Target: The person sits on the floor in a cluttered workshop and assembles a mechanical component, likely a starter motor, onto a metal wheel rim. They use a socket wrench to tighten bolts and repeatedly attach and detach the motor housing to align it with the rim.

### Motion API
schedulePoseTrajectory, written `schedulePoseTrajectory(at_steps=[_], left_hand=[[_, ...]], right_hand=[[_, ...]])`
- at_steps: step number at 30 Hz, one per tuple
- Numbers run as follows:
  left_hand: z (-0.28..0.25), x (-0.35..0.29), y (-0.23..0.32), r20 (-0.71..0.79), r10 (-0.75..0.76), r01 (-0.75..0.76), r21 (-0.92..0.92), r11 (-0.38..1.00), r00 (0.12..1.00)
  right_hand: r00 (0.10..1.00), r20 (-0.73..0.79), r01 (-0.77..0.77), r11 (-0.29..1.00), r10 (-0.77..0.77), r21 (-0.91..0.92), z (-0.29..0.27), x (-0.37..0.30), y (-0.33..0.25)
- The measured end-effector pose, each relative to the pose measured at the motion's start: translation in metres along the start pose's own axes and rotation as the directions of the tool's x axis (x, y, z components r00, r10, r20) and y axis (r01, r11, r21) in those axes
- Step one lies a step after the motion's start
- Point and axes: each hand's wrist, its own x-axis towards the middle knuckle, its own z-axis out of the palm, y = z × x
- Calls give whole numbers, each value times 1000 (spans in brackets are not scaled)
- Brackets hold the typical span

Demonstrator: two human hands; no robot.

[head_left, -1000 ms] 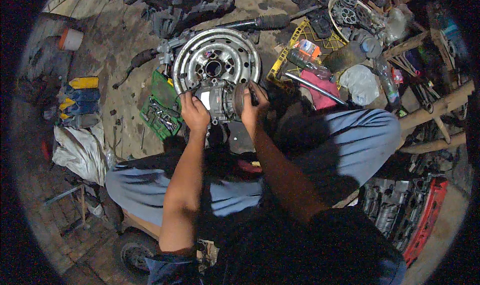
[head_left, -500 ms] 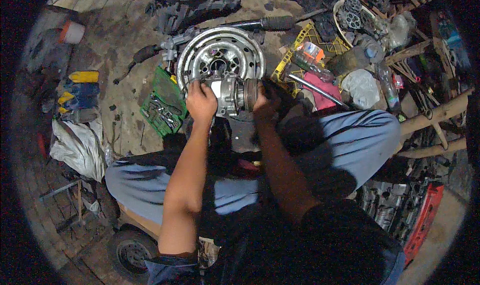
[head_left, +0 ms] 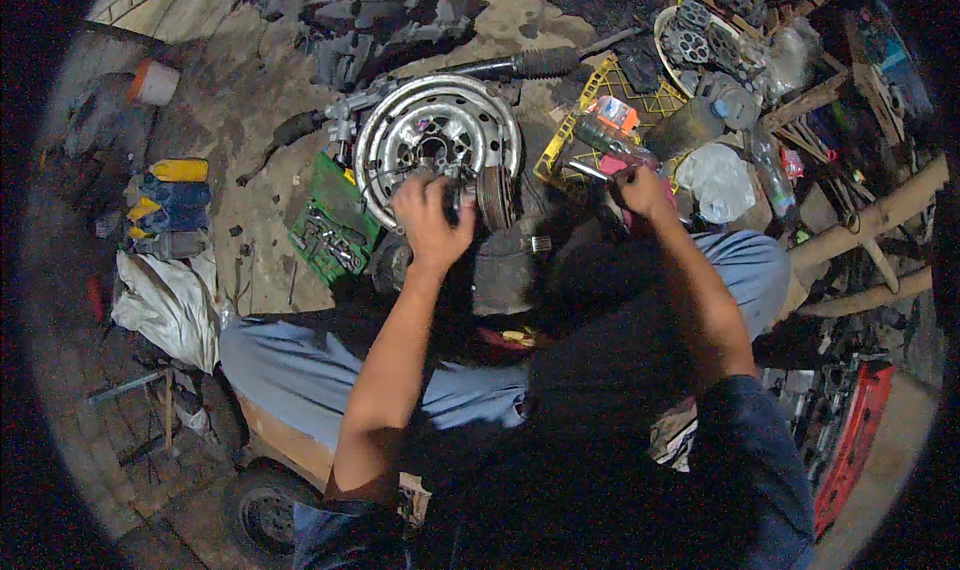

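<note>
A metal compressor with a grooved pulley (head_left: 495, 198) rests at the near side of a silver steel wheel rim (head_left: 372, 130). My left hand (head_left: 432, 232) is closed over the compressor's body, fingers on the far side and thumb toward the pulley; they are slightly blurred and hide most of the body. Over to the right, my right hand (head_left: 645, 192) is closed around a shiny metal bar (head_left: 588, 170), whose left end sticks out past the fingers. Behind that hand lies a reddish-pink cloth (head_left: 612, 163), partly covered.
Left of the rim lies an open green socket case (head_left: 335, 232). A yellow plastic crate (head_left: 560, 150) with bottles stands beyond my right hand, near a clear plastic bag (head_left: 718, 182). A dark shaft with a ribbed boot (head_left: 540, 64) lies behind the rim.
My right hand has left the compressor's pulley and moved right onto the metal bar. My left hand has shifted slightly right and nearer, still on the compressor. The view has shifted slightly.
</note>
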Motion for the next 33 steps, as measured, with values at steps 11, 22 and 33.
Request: schedulePoseTrajectory(at_steps=[11,22,33], left_hand=[[-12,41,20,692,50,-162,97,982,720],[-10,39,19,697,32,-169,128,977,717],[-11,40,21,678,50,-165,107,980,733]], right_hand=[[772,85,414,600,-629,685,-6,-81,-183],[828,2,494,731,-561,471,29,-98,-186],[890,-72,436,790,-451,431,37,-115,-200]])
